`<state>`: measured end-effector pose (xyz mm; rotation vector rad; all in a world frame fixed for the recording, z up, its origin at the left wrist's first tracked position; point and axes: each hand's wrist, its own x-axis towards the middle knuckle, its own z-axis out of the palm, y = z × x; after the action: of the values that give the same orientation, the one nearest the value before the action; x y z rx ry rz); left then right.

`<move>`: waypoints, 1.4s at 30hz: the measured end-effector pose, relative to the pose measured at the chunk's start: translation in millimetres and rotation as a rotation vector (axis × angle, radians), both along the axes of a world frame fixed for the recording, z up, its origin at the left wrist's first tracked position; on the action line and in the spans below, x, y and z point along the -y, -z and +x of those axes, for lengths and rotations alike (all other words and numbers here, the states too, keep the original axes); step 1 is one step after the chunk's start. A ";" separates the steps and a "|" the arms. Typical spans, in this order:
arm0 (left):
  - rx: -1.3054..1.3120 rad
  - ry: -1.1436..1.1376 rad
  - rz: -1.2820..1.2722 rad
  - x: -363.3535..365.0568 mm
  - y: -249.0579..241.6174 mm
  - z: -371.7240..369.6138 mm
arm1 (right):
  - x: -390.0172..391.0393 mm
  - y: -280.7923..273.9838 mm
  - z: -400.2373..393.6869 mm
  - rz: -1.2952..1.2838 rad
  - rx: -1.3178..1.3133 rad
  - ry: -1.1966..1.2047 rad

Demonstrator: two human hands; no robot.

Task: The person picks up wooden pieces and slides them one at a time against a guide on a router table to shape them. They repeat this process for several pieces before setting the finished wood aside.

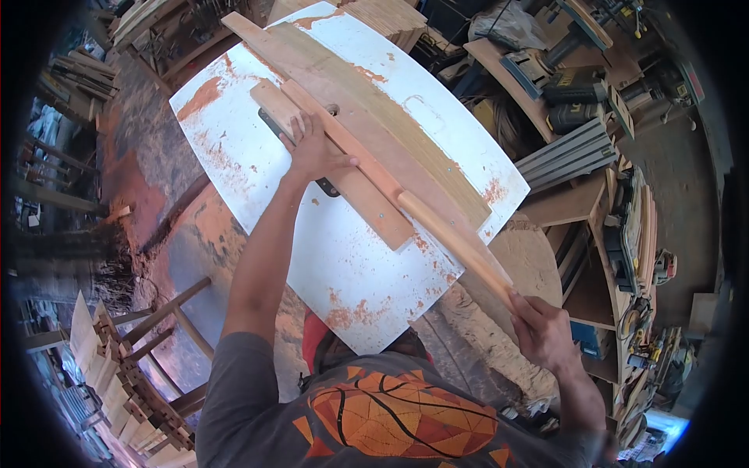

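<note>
Right hand gripping pale strip's near end; left hand spreading over block, thumb by reddish strip. Strips meeting end to end over desk, reddish mostly beside block, pale overhanging: seemingly partway.

The tabletop before me was smooth, white and slightly glossy, dusted with reddish sawdust; the long strips were matt, smooth-looking wood, my shirt soft grey cloth.
</note>
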<state>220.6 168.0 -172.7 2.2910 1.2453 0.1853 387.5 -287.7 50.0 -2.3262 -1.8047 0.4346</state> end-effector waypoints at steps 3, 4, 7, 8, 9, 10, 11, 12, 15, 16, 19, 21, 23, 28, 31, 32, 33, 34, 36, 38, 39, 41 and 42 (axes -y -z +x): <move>0.010 -0.010 0.018 -6.3 2.0 -0.9 | -3.8 1.3 -0.2 0.000 0.001 0.002; 0.009 -0.009 0.019 -8.7 2.6 -1.1 | -5.2 2.0 -0.2 -0.001 0.001 0.000; -0.035 -0.013 0.021 -15.3 0.3 -1.0 | -14.4 -3.9 -3.7 -0.051 -0.015 0.016; -0.044 -0.013 0.019 -17.3 -0.7 -1.1 | -15.5 -2.4 -3.4 -0.051 -0.016 0.017; -0.053 -0.013 0.017 -19.4 -1.3 -1.2 | -16.2 0.3 -3.1 -0.024 -0.005 0.008; -0.054 -0.009 0.017 -22.0 -0.2 -1.6 | -16.9 2.0 -3.1 0.003 0.006 0.000; -0.044 -0.014 0.022 -24.1 0.8 -2.3 | -18.4 2.5 -3.5 0.002 0.007 0.003; -0.035 -0.019 0.027 -26.3 1.5 -2.6 | -20.7 2.7 -4.3 0.011 0.000 0.006; -0.068 -0.018 0.013 -32.7 -1.3 -2.8 | -26.8 4.4 -2.9 0.025 0.007 -0.002; -0.071 -0.014 0.006 -35.4 -1.8 -1.8 | -27.2 4.8 -3.1 0.025 0.019 -0.011; -0.062 -0.030 0.036 -42.8 1.6 -3.6 | -33.8 4.4 -3.2 -0.002 0.002 -0.006; -0.038 -0.015 0.017 -48.9 6.3 -6.2 | -36.8 6.0 -3.7 0.018 0.018 -0.015; -0.026 -0.010 0.024 -56.4 9.4 -7.9 | -40.7 6.8 -3.7 0.034 0.033 -0.027; -0.047 -0.010 0.037 -65.5 4.4 -9.8 | -51.5 5.5 -5.0 0.003 0.038 -0.040; -0.046 -0.004 0.051 -72.2 6.6 -10.9 | -61.0 -0.8 -10.7 -0.015 0.050 -0.022; -0.057 -0.004 0.052 -74.6 6.0 -11.2 | -63.5 -1.3 -11.6 -0.012 0.052 -0.021; -0.067 -0.004 0.052 -76.8 5.6 -10.9 | -65.7 -1.7 -12.2 -0.017 0.050 -0.023; -0.063 -0.004 0.055 -78.9 5.1 -10.1 | -67.5 -2.0 -12.3 -0.022 0.048 -0.026; -0.104 -0.015 0.049 -81.2 -0.7 -9.8 | -70.5 -1.6 -12.2 -0.029 0.046 -0.024; -0.101 -0.017 0.047 -84.4 -2.7 -10.6 | -74.2 -0.9 -12.4 -0.035 0.041 -0.023; -0.099 -0.016 0.040 -85.9 -2.9 -10.8 | -76.1 -0.8 -12.5 -0.035 0.031 -0.029; -0.101 -0.017 0.043 -90.0 -3.8 -11.9 | -80.7 -1.9 -12.8 -0.032 0.028 -0.035; -0.106 -0.018 0.043 -91.9 -3.9 -11.9 | -83.4 -3.2 -13.7 -0.033 0.022 -0.036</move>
<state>208.8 259.9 -168.8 2.3537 1.3272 0.0989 373.8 -204.3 53.2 -2.3325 -1.8668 0.4490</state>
